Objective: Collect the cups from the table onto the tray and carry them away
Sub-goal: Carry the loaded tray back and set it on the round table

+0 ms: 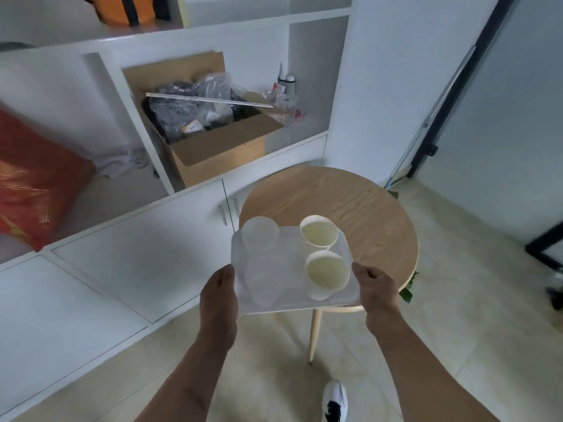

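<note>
Four cups are riding on the white tray [292, 304], which is hovering over the near edge of the round wooden table [359, 208]. The left hand [220, 295] and right hand [376, 287] are clamping its near corners, fingers curled underneath. The two paper cups [323, 271] (tall, light) sit toward the right hand, the two clear plastic cups [260, 257] toward the left; any tilt while walking could be tipping them over.

Four cups [318, 233] stand on the tray [292, 303], the table [359, 208] just behind.

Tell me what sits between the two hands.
Head view: the white tray, gripped by left hand and right hand, carrying four cups.
</note>
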